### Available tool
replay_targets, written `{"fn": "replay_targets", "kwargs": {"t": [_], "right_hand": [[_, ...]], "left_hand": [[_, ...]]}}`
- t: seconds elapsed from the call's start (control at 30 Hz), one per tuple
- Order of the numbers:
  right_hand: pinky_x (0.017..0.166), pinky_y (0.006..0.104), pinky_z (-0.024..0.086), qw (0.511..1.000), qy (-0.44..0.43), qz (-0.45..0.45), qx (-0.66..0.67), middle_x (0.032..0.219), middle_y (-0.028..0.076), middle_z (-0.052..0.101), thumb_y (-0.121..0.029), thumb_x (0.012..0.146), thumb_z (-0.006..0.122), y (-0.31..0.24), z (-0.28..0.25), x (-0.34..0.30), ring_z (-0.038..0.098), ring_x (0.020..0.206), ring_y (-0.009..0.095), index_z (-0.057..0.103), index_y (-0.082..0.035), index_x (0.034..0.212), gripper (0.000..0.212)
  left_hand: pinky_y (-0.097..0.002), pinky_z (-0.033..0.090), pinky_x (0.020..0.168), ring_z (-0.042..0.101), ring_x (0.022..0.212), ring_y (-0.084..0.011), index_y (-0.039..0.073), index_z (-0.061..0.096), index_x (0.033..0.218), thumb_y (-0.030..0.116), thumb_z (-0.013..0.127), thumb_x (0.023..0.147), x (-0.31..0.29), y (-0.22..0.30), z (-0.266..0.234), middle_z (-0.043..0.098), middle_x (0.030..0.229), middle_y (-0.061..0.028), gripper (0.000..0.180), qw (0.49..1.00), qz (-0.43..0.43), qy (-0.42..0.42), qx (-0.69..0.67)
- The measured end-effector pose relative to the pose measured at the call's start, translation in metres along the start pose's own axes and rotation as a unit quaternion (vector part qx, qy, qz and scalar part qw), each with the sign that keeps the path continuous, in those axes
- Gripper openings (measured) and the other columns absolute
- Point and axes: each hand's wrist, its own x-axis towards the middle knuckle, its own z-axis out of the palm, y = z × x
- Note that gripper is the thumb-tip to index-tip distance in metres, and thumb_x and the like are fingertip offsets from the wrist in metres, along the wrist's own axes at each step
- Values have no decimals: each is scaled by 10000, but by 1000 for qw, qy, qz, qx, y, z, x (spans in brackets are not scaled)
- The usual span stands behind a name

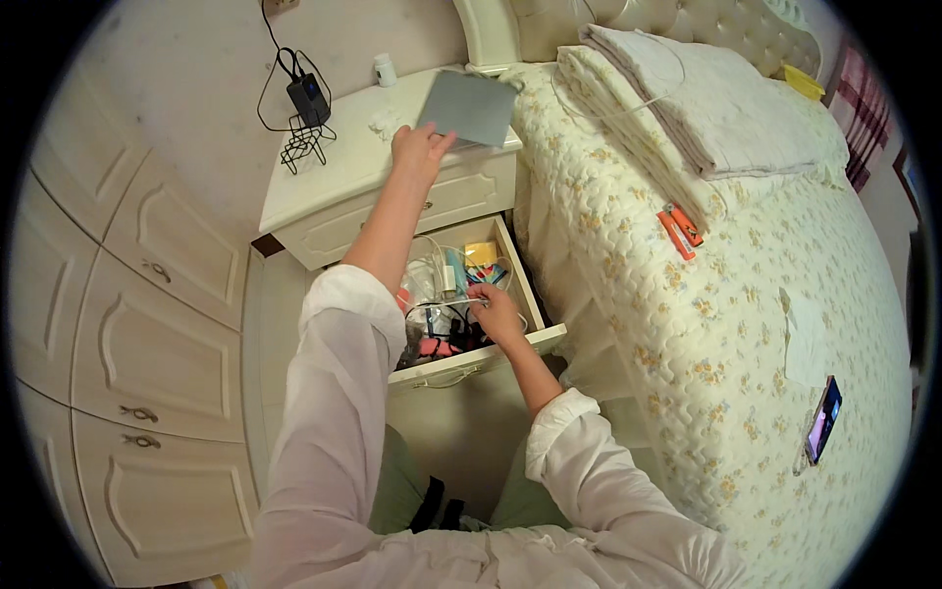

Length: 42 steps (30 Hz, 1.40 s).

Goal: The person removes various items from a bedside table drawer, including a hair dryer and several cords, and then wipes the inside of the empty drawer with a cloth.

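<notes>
My left hand [420, 155] reaches over the nightstand and grips the near left corner of a flat, grey, square-edged sheet-like thing [469, 106]. That grey piece is over the right end of the nightstand top; whether it rests there fully I cannot tell. Lower down, my right hand [498, 316] is over the open drawer [518, 280], its fingers closed on a thin white cable-like strand [453, 302]. Inside the drawer lie a white adapter-like block [448, 279], a yellow packet [481, 254], a pink item [438, 348], clear bags and dark cords.
The white nightstand [324, 201] carries a black device [309, 100], a black wire rack [303, 147] and a white bottle [385, 70]. On the bed [628, 285] at right are folded bedding [721, 108], an orange box [680, 232] and a phone [824, 420]. Cabinets [157, 373] line the left.
</notes>
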Motion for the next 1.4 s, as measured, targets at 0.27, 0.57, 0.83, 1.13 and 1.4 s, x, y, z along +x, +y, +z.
{"fn": "replay_targets", "kwargs": {"t": [0.27,0.57,0.83,1.13,1.4], "right_hand": [[766,325,474,998,-13,5,-55,886,123,659,-48,738,616,21,-11,2,629,831,250,629,-19,951,216],[775,381,482,992,-66,-10,-107,891,159,655,-72,735,569,9,4,7,627,862,317,640,-43,932,212],[827,390,472,942,-235,-92,-223,978,206,633,-74,642,670,21,24,-3,607,919,347,612,-25,1077,442],[786,412,479,874,-358,28,-327,968,163,646,-231,722,670,10,58,-4,611,898,339,617,-104,1093,395],[681,322,561,910,-359,168,120,1220,119,537,-147,796,613,-55,25,43,571,1012,212,448,-105,1305,537]], "left_hand": [[-314,517,790,594,971,-218,-51,400,1264,44,496,877,-77,-5,-35,487,1234,-202,411,977,21,-63,202],[-308,450,897,537,1097,-231,-49,414,1280,124,530,897,-171,-2,-257,540,1203,-204,437,868,82,19,489],[-329,433,911,563,1090,-274,-13,333,1351,224,598,842,-207,-40,-284,558,1182,-228,621,828,-59,-20,557],[-325,388,960,529,1140,-225,34,361,1349,77,589,830,-214,-37,-250,581,1201,-120,568,874,25,-113,472],[-315,421,916,580,1041,-191,16,455,1273,110,576,854,-218,-30,-283,641,1080,-91,447,887,18,-58,459]]}}
